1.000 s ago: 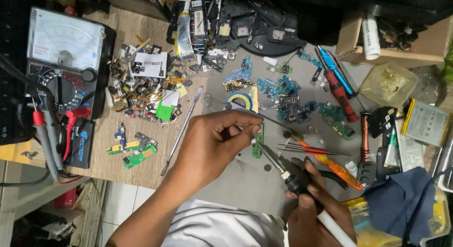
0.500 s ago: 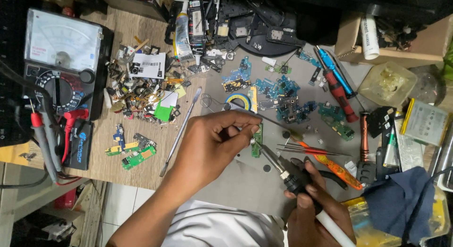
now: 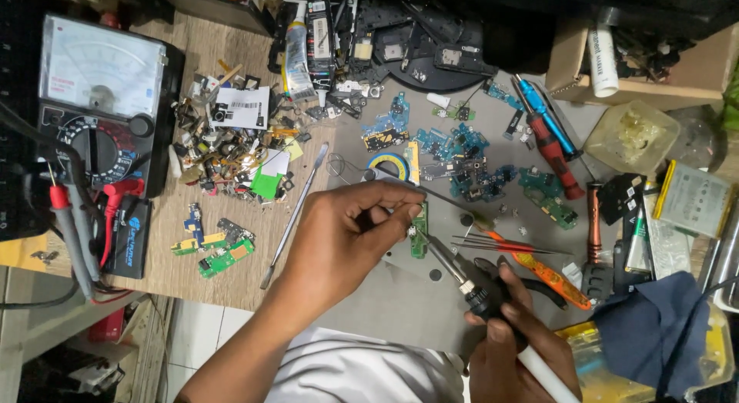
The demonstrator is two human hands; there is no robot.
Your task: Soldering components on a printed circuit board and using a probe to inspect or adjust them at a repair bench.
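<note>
At the far left an analogue multimeter [image 3: 100, 103] sits on the wooden surface [image 3: 231, 264], its red and grey probes [image 3: 73, 226] trailing off the edge. Beside it lies a heap of small salvaged parts [image 3: 231, 153], a few loose green and blue boards [image 3: 212, 245], and a slim metal pry tool [image 3: 292, 214] lying at a slant.

Toward the middle, the left hand [image 3: 346, 237] reaches in from below, its fingers [image 3: 396, 210] pinched narrow around fine tweezers [image 3: 443, 193] and bearing down on a small green circuit board [image 3: 418, 230] that rests on the grey mat [image 3: 385, 303]. The right hand [image 3: 512, 345] is wrapped closed around a soldering iron [image 3: 469, 287], whose tip meets the board's lower end.

The step in hand looks like soldering or reworking a joint on that board. The next move probably calls for a steady tip on one pad while the tweezers keep the board from sliding.

Further right lie more blue boards [image 3: 462, 160], a red and a blue screwdriver [image 3: 550, 141], orange-handled cutters [image 3: 539, 268] and a dark blue cloth [image 3: 654, 326].

The joint itself is too small to make out, the iron's white handle runs out of frame, and the left thumb hides part of the tweezers.
</note>
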